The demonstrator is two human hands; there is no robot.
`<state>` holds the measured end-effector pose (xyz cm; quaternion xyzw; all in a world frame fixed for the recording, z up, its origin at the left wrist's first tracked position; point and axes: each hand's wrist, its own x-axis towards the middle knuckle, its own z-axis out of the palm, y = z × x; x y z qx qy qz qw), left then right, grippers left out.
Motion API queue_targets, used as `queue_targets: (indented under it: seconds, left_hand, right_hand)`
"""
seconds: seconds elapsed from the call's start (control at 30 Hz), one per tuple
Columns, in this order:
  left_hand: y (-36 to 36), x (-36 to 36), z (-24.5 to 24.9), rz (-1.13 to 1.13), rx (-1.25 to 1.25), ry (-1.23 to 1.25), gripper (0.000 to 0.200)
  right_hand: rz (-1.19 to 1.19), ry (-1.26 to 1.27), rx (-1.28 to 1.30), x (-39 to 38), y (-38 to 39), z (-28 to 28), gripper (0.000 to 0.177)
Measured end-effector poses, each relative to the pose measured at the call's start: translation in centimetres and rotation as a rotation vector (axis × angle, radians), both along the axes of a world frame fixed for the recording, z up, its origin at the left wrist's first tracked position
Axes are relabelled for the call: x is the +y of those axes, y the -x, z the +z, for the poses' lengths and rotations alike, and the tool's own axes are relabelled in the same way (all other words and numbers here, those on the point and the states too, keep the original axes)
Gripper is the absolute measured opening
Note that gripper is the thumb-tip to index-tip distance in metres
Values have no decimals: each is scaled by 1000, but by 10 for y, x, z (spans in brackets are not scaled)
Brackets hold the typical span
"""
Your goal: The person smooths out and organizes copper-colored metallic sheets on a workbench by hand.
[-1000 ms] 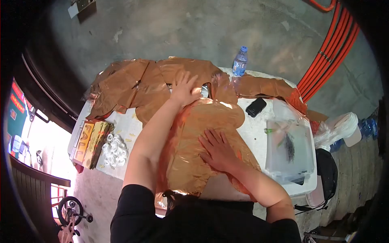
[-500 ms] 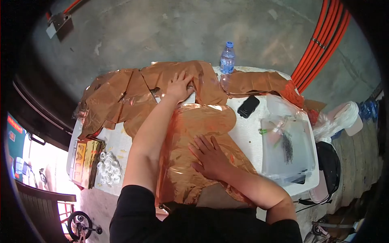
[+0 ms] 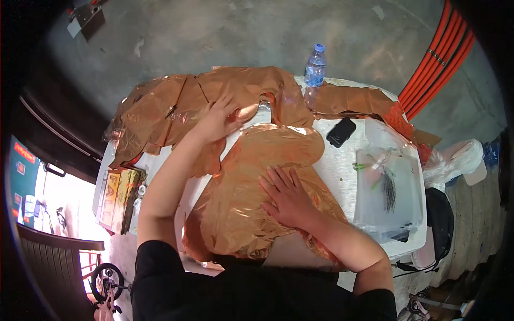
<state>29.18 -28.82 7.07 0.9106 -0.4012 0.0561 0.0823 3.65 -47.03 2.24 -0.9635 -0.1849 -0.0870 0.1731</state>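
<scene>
A large, flat copper-coloured foil balloon (image 3: 241, 182) lies across the near middle of the table, its lower end reaching over the front edge by my body. My right hand (image 3: 286, 198) rests palm down on it, fingers spread. Further back, more copper foil (image 3: 257, 80) is heaped along the table's far side. On the edge of that heap is my left hand (image 3: 217, 120), its fingers stretched over the foil; the underside of the hand is hidden. A small silvery item (image 3: 264, 105) shows in a gap in the heap, right of my left hand.
The white table (image 3: 334, 155) also holds a water bottle (image 3: 315, 65), a black phone-like case (image 3: 341, 132), clear plastic sleeves (image 3: 369, 203) and gold boxes (image 3: 120, 198). Orange pipes (image 3: 436, 61) run along the wall. A black bag (image 3: 440, 216) is at the right.
My left hand has moved left along the far foil, and the silvery item now shows. The near balloon's left side spreads further left. My right hand stays on it; the view has shifted slightly.
</scene>
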Motion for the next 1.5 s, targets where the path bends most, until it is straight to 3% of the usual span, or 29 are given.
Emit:
queue_targets:
  seconds: [0.1,0.17,0.23,0.3,0.57,0.7,0.83,0.9,1.07,1.27,1.43,1.5]
  left_hand:
    - [40,38,3,76,118,-11,72]
    - [62,58,-10,345,96,-124,67]
    - [67,68,-35,412,58,-170,68]
    - [61,72,-57,369,8,3,72]
    - [43,52,-52,490,66,6,74]
    - [49,59,-40,471,129,159,73]
    - [63,79,-25,404,108,169,75]
    - [79,86,-24,163,126,124,75]
    - [82,94,-41,188,111,50,77]
    - [83,98,-23,192,174,12,79]
    - [73,122,-18,236,134,280,74]
    - [65,144,-13,389,89,359,58]
  right_hand:
    - [7,-33,4,0,-1,2,59]
    - [-21,16,44,1,-1,5,58]
    - [0,19,28,1,-2,4,58]
    - [16,24,8,0,-2,2,58]
    - [-4,68,-8,0,-2,1,59]
    - [2,63,18,1,-2,4,59]
    - [1,61,25,0,-2,3,60]
    - [5,67,18,0,-2,3,60]
    - [4,66,47,0,-2,6,61]
    - [4,66,52,1,-2,8,60]
    - [16,56,36,0,-3,8,59]
    - [19,46,41,1,-3,9,58]
